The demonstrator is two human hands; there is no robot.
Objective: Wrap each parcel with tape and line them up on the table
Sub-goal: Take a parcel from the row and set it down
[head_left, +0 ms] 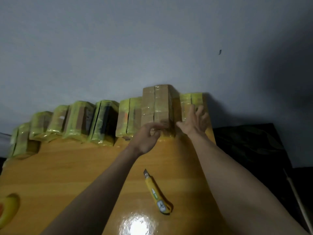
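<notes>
Head camera looks down along two bare forearms stretched out over the wooden table (71,168) toward the wall. The left hand (146,139) is turned palm inward with its fingers curled at the lower front of the tall brown parcel (156,106); the blur there keeps me from telling whether it pinches a bit of tape or simply rests against the wrapping. The right hand (194,121) is raised beside that parcel's right face, fingers spread and straight, holding nothing, its palm against or just off the box. The brown parcel stands upright at the table's far edge, between the two hands, taller than its neighbours. To its left runs a row of yellow-green taped parcels (79,119) lined along the wall, and another yellow-green parcel (191,100) stands just behind the right hand. A yellow utility knife (156,192) lies on the table between the forearms, well apart from both hands.
</notes>
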